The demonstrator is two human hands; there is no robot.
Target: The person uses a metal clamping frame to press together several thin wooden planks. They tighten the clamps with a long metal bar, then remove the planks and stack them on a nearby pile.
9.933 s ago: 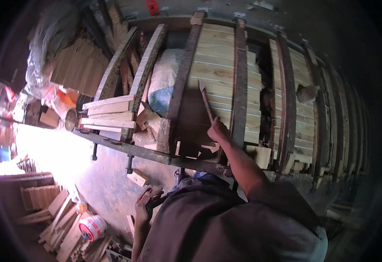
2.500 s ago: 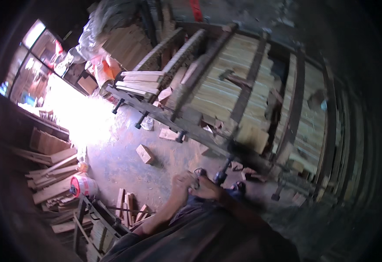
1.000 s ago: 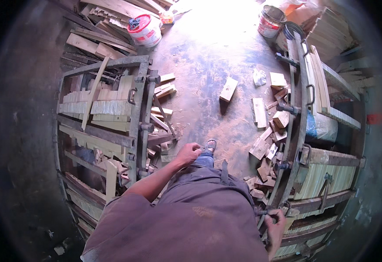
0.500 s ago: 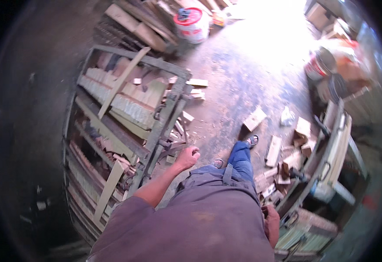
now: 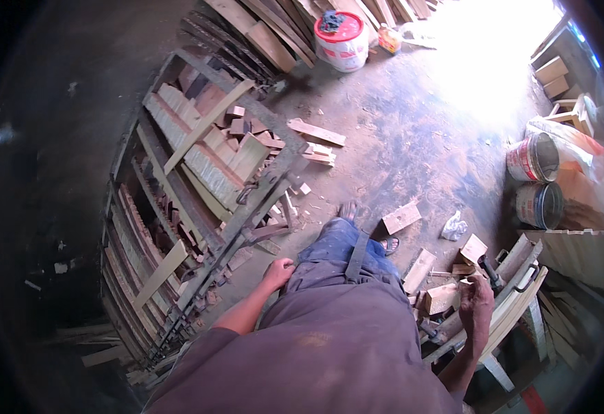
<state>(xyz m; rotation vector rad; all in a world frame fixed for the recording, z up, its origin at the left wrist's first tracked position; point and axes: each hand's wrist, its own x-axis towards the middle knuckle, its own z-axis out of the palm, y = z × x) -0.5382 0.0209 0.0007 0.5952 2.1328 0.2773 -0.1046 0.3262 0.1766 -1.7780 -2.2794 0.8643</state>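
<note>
My left hand (image 5: 278,274) hangs beside my left hip with its fingers loosely curled and nothing seen in it. It is nearest to a worn clamping frame (image 5: 264,181) on the left, apart from it. Inside that frame lie pale glued-up wood strips (image 5: 212,155), with a loose slat (image 5: 205,127) slanting across them. On the right, my right hand (image 5: 476,303) is raised with bent fingers, and no object shows in it. Below and behind it are wood offcuts (image 5: 443,298) and a second clamping frame (image 5: 519,259) with a curved pale board (image 5: 512,314).
A wood block (image 5: 402,217) and a crumpled plastic bag (image 5: 454,226) lie on the floor ahead. A white bucket with a red lid (image 5: 343,41) stands by stacked planks (image 5: 271,41). Two open buckets (image 5: 533,157) stand at the right. Short boards (image 5: 315,131) lie by the left frame.
My right hand has come up and forward from beside my right hip to above the right-hand offcuts. My left hand has drawn back toward my hip. The view has shifted, showing more on the right.
</note>
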